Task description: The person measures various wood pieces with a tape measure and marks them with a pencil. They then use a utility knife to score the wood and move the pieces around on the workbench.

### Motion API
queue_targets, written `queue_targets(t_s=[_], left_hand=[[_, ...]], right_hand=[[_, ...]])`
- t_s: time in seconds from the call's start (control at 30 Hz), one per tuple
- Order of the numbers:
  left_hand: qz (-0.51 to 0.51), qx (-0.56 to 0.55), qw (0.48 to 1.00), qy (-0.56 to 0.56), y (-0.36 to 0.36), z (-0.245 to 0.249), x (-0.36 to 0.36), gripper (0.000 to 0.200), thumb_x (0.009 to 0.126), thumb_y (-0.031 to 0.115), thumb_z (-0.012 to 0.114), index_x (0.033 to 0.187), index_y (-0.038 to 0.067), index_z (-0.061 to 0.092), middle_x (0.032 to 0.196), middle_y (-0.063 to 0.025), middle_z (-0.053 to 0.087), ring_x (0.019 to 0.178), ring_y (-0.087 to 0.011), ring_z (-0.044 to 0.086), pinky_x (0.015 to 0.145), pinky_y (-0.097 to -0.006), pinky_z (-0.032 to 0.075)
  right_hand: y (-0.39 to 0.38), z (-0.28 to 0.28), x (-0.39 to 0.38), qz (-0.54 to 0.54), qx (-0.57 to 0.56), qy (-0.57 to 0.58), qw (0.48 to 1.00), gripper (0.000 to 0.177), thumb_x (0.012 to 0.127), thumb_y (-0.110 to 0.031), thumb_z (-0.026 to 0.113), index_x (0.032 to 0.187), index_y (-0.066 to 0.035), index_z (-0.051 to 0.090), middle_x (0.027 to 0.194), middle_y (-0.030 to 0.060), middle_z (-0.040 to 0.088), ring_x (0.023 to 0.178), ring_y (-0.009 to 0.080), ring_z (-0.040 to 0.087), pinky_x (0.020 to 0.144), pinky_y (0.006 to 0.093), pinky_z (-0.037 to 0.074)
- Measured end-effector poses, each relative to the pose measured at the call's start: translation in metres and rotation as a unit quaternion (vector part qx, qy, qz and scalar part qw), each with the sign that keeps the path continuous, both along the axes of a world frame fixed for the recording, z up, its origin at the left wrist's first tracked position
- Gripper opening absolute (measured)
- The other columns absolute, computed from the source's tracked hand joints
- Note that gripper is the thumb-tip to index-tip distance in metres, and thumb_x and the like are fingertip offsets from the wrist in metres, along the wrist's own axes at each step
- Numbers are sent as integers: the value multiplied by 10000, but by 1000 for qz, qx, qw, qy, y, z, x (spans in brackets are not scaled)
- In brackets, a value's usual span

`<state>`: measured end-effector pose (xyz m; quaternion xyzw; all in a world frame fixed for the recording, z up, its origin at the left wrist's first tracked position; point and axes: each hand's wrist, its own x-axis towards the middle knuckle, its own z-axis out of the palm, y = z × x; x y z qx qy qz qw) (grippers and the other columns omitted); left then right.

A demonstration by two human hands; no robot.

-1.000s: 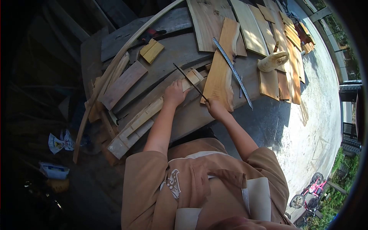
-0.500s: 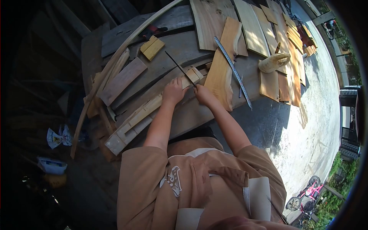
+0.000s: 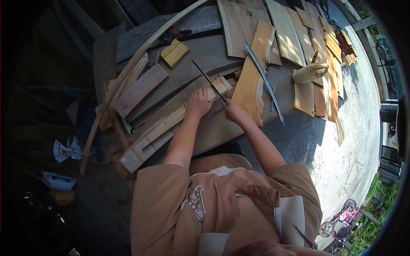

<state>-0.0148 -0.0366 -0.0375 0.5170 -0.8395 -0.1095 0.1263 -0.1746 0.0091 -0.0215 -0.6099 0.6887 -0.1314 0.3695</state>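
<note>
A long, pale piece of wood (image 3: 160,126) with notches cut in it lies diagonally across the workbench. My left hand (image 3: 199,103) presses down on it near its far end, fingers over the top. Across that end runs a thin dark blade (image 3: 208,78), seen almost edge-on; whether it is a saw or a file I cannot make out. My right hand (image 3: 235,112) is closed around the blade's near end, just beside the wood, and hides the handle.
A steel ruler (image 3: 265,83) lies on a wavy-edged board (image 3: 250,94) to the right. Several planks (image 3: 243,25) cover the far side. A carved wooden piece (image 3: 309,73) stands at right, a small yellow block (image 3: 174,53) at left. A long curved strip (image 3: 128,73) crosses the left side.
My right hand and the blade have shifted slightly toward me across the wood. My left hand stays on the wood. The whole view has moved a little.
</note>
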Motion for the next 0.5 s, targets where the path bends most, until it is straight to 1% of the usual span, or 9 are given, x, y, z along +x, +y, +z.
queue_targets(t_s=[0.03, 0.13, 0.2, 0.27, 0.3, 0.37, 0.43, 0.5], left_hand=[[-1, 11, 1000, 9, 1, 1, -1, 555, 734, 368, 617, 1099, -18, 454, 965, -176, 573, 856, -301, 586, 728, -359, 484], [-6, 24, 1000, -1, 1, 2, -1, 579, 757, 390, 587, 1129, -28, 438, 942, -170, 560, 852, -293, 579, 734, -360, 473], [-8, 17, 1000, -7, 1, 2, -1, 576, 759, 388, 585, 1130, -27, 439, 940, -168, 560, 850, -291, 579, 733, -360, 473], [-8, 12, 1000, -8, 0, 2, -2, 573, 761, 387, 583, 1131, -26, 440, 937, -166, 561, 849, -289, 579, 732, -361, 473], [-7, 13, 1000, -15, -1, 2, -2, 574, 761, 390, 582, 1132, -24, 441, 939, -166, 561, 852, -287, 578, 731, -361, 473], [-6, 22, 999, -22, 1, 1, 0, 575, 761, 392, 580, 1133, -23, 441, 942, -165, 562, 855, -285, 578, 731, -360, 474], [-4, 13, 1000, -13, 2, 2, -1, 578, 763, 397, 576, 1137, -21, 441, 945, -165, 562, 862, -281, 576, 731, -359, 475], [7, 19, 1000, -10, 1, -1, -2, 575, 762, 396, 577, 1134, -21, 442, 944, -163, 563, 858, -282, 577, 729, -360, 475]], right_hand=[[-12, -8, 6, -6, -24, -1, 1000, 317, 868, -246, 421, 869, 53, 525, 824, 273, 563, 818, 422, 534, 723, 449, 410], [-19, -6, 9, -4, -9, 1, 1000, 320, 871, -250, 412, 865, 49, 526, 817, 272, 561, 820, 422, 534, 723, 450, 412], [14, 4, -6, 10, 15, 11, 1000, 303, 870, -232, 415, 869, 50, 526, 814, 273, 560, 822, 423, 533, 723, 454, 410], [56, 2, -27, 19, -5, 33, 999, 280, 865, -211, 429, 866, 50, 527, 809, 280, 556, 820, 426, 532, 723, 460, 407], [74, 9, -33, 5, -15, 23, 1000, 272, 862, -206, 438, 865, 49, 530, 803, 281, 556, 816, 426, 532, 723, 460, 407], [84, 27, -33, -7, -17, 14, 1000, 264, 859, -201, 447, 863, 48, 532, 797, 283, 556, 813, 426, 533, 723, 461, 407], [79, 43, -30, -4, 87, 47, 995, 274, 862, -213, 448, 861, 45, 541, 784, 281, 559, 809, 424, 535, 730, 460, 408], [75, 48, -31, 15, 78, 62, 995, 277, 864, -214, 444, 860, 43, 545, 782, 276, 563, 804, 418, 540, 723, 457, 411]])
